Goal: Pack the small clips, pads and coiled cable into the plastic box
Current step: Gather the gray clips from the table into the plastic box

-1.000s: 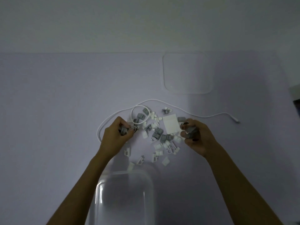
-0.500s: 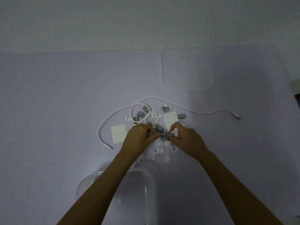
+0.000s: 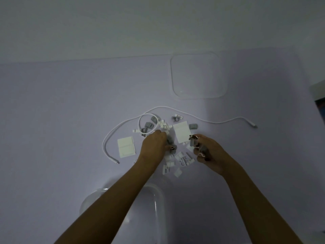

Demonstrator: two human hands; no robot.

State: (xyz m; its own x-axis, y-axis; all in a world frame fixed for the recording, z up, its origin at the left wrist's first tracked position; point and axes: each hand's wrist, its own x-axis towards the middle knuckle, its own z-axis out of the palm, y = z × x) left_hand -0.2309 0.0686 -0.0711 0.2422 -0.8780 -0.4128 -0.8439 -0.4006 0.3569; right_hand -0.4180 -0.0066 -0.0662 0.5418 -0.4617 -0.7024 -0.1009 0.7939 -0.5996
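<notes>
- The fingers (image 3: 193,138) of the right hand (image 3: 210,153) are curling around several small grey plastic clips (image 3: 204,149), pinching one at the fingertips and cupping others against the palm.
- The fingers (image 3: 171,148) of the left hand (image 3: 154,146) are pressing together on a grey clip (image 3: 172,150) at the middle of the pile, just above the table.
- A scatter of small white plastic clips (image 3: 183,159) is lying between and just below the two hands, on the pale lilac table (image 3: 61,111).
- A square white adhesive pad (image 3: 182,131) is lying just beyond the hands; a second white pad (image 3: 126,146) is lying to the left of the left hand.
- A thin white cable (image 3: 219,122) is trailing loosely across the table beyond the pile, forming one small loop (image 3: 140,122) around a few grey clips.
- The clear plastic box (image 3: 158,199) is sitting nearest the camera, partly under the left forearm; its contents cannot be made out.
- A clear, rounded-square plastic lid (image 3: 198,75) is lying flat at the far side, well apart from the pile.
</notes>
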